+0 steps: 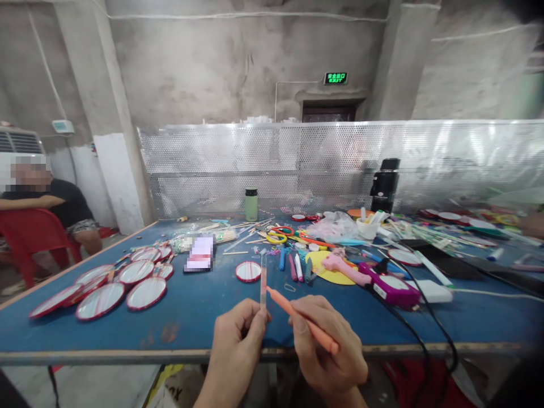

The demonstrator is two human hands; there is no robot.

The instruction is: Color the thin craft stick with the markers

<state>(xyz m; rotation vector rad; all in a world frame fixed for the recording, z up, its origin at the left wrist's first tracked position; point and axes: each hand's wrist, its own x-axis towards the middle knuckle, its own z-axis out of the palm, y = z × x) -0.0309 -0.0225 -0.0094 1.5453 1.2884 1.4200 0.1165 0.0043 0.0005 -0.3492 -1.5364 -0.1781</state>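
My left hand (pixel 240 343) pinches a narrow flat stick (pixel 263 277) upright near the table's front edge. In my right hand (pixel 327 343) is an orange marker pen (pixel 304 320), held slantwise like a pencil. Its tip is at the stick's right side; whether it touches is too fine to tell. The stick's lower part looks tinted orange. Just behind the stick lies a round red-rimmed mirror (pixel 248 271). Several capped markers (pixel 292 266) and a paper clip (pixel 289 287) lie to the right of it.
Several red-rimmed mirrors (pixel 101 300) and a phone (pixel 199 253) lie on the left. Behind stand a green bottle (pixel 251 205) and a black thermos (pixel 385 186). On the right are a pink glue gun (pixel 346 268), a purple box (pixel 393 288) and black cables (pixel 408 323). A person (pixel 70 198) sits far left.
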